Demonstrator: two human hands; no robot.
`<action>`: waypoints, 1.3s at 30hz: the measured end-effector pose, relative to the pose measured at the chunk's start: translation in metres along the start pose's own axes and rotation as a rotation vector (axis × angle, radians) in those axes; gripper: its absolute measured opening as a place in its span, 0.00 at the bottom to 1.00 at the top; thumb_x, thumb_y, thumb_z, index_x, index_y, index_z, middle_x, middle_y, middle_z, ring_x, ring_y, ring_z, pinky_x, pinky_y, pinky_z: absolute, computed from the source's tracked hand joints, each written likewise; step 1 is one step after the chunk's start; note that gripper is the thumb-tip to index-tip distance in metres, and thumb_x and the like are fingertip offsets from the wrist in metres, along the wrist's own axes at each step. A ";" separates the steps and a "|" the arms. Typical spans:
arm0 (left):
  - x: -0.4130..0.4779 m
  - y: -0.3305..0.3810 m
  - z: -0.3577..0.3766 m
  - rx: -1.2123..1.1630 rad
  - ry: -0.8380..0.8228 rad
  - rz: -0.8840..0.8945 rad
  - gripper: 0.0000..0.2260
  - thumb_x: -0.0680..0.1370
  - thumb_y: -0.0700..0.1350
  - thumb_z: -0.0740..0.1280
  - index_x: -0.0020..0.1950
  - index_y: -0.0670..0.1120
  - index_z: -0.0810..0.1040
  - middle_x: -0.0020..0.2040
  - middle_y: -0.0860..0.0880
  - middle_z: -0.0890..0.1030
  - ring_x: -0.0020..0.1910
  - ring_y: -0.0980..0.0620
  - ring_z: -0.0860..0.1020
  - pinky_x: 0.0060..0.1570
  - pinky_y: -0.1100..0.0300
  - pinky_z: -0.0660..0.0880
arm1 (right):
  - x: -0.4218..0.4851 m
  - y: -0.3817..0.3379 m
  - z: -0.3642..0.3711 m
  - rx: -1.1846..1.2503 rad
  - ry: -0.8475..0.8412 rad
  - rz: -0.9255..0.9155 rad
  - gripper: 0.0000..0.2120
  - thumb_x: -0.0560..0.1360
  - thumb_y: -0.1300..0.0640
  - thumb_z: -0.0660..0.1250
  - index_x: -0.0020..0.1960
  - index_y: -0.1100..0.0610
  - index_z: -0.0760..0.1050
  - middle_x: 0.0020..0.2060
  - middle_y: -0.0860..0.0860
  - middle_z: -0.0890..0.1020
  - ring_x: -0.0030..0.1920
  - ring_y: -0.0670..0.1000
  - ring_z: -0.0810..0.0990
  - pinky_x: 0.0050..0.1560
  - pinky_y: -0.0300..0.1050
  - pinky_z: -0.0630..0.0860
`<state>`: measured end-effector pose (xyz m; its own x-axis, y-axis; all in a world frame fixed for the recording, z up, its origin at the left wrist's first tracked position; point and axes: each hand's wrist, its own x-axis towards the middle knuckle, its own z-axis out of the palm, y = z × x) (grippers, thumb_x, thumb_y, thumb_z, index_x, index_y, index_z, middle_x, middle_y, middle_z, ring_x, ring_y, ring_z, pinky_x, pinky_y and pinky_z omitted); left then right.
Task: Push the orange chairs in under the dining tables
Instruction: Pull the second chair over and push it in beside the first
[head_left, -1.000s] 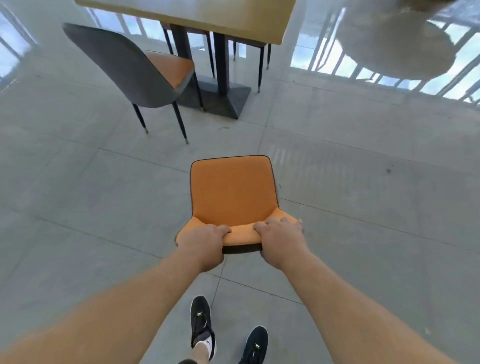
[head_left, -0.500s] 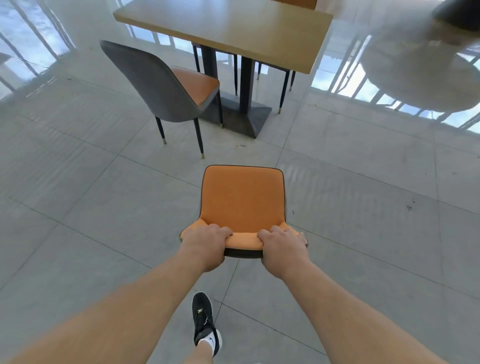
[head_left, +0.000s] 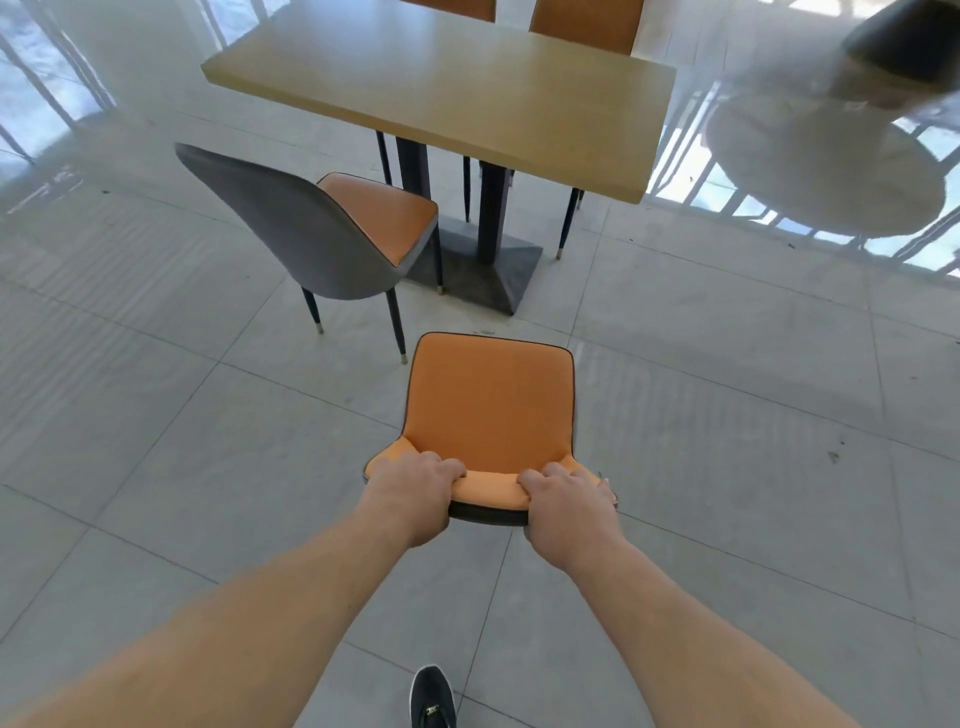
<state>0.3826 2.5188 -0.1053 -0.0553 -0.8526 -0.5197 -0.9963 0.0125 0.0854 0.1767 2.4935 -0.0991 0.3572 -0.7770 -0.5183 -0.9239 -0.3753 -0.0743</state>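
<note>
Under both of my hands, the orange chair (head_left: 491, 410) I am working with is standing on the grey tiled floor (head_left: 727, 441), its seat facing away from me. I am keeping my left hand (head_left: 413, 493) wrapped over the left part of the backrest's top edge, fingers (head_left: 441, 467) curling down over the orange front face, thumb side hidden behind. My right hand (head_left: 569, 506) is gripping the right part of the same edge in the same way, so both hands are closed tight on the chair and touching nothing else. Between them a short stretch of the orange rim is showing bare.

Ahead of my hands, beyond the seat's far edge, the dining table (head_left: 467, 88) is standing on its dark pedestal base (head_left: 483, 265); the chair I am holding is sitting short of that base, not under the tabletop. Forward and to the left of my left hand, a second chair (head_left: 322, 228) with a grey back shell and orange seat is sitting angled, its seat front just reaching the table's near-left corner. Past the table, two more orange backrests (head_left: 584, 23) are showing at the far side. Below my wrists, one black shoe (head_left: 432, 696) is planted on the tiles.
</note>
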 end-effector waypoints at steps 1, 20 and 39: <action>0.010 -0.007 -0.007 0.005 -0.001 -0.003 0.18 0.79 0.46 0.65 0.68 0.60 0.73 0.56 0.53 0.78 0.53 0.49 0.78 0.50 0.44 0.80 | 0.011 -0.002 -0.007 0.003 0.006 0.002 0.13 0.80 0.52 0.65 0.64 0.47 0.72 0.55 0.50 0.77 0.54 0.58 0.78 0.61 0.68 0.74; 0.249 -0.118 -0.160 0.037 0.070 -0.014 0.14 0.78 0.47 0.67 0.62 0.61 0.76 0.55 0.55 0.79 0.56 0.49 0.78 0.60 0.42 0.76 | 0.264 0.003 -0.152 0.074 0.040 0.027 0.13 0.79 0.49 0.67 0.62 0.47 0.71 0.54 0.50 0.76 0.55 0.59 0.77 0.61 0.69 0.74; 0.390 -0.192 -0.259 0.118 -0.054 0.290 0.16 0.78 0.50 0.68 0.66 0.56 0.73 0.58 0.50 0.78 0.54 0.47 0.76 0.48 0.50 0.75 | 0.385 -0.007 -0.236 0.094 0.042 0.159 0.14 0.77 0.46 0.66 0.61 0.46 0.72 0.50 0.48 0.75 0.51 0.55 0.78 0.51 0.57 0.79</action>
<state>0.5694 2.0488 -0.1042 -0.3383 -0.7758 -0.5326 -0.9391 0.3143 0.1387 0.3533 2.0779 -0.0965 0.2093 -0.8441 -0.4936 -0.9772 -0.1986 -0.0749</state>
